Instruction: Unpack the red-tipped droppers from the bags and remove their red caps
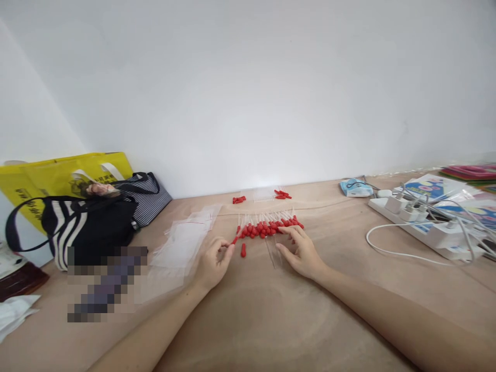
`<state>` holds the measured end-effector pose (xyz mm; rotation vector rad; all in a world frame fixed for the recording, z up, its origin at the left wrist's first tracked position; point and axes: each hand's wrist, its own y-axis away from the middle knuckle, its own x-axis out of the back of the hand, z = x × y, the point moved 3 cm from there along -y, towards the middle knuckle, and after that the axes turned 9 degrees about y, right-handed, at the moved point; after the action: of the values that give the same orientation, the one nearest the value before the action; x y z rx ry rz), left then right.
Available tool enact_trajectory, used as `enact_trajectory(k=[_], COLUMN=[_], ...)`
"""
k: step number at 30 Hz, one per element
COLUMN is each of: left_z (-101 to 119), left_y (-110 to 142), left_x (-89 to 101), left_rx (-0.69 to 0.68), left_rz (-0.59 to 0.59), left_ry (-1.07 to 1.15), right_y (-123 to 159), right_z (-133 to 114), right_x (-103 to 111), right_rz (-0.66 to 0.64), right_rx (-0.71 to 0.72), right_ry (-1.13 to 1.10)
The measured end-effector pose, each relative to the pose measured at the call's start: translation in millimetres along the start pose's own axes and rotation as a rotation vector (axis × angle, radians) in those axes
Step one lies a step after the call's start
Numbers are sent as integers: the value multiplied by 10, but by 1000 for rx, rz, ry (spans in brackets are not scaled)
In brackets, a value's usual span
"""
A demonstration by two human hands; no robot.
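A row of thin white sticks with red tips (263, 229) lies across the middle of the table, red ends toward me. At its left end, my left hand (214, 261) pinches a red-tipped stick (234, 240) between thumb and fingers. One loose red piece (243, 250) lies just in front of the row. My right hand (301, 253) rests at the row's right part, thumb and index finger apart, fingertips by the red ends. Beside its thumb is a narrow clear plastic strip (272, 253); whether the hand touches it I cannot tell.
Clear plastic bags (182, 243) lie left of my left hand. Small red piles (239, 200) sit near the wall. A black bag (91, 227) and yellow bag (58, 173) stand left; a white power strip (418, 227) with cables and a blue packet (356, 188) are right.
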<state>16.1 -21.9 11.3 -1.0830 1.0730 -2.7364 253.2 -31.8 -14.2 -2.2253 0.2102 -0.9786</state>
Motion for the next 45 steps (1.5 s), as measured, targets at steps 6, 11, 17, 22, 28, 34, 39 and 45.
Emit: enact_trajectory(k=[6, 11, 17, 22, 28, 34, 39, 45], left_z=[203, 267, 310, 271, 213, 226, 243, 268], left_y=[65, 50, 43, 42, 42, 70, 82, 80], left_x=[-164, -249, -271, -314, -333, -288, -278, -275], left_rx=[-251, -324, -339, -379, -441, -480, -502, -512], left_rz=[-204, -211, -205, -252, -255, -249, -252, -254], left_ry=[-25, -29, -25, -7, -40, -97, -104, -89], right_y=[8, 13, -18, -22, -7, 9, 22, 31], right_z=[-87, -143, -188, -290, -351, -341, -335, -333], right_x=[14, -61, -101, -122, -115, -103, -96, -80], right_rz=[-57, -130, -130, -105, -105, -108, -103, -100], right_rx=[249, 365, 367, 425, 488, 510, 529, 549], right_ry=[128, 194, 236, 251, 230, 187, 190, 190])
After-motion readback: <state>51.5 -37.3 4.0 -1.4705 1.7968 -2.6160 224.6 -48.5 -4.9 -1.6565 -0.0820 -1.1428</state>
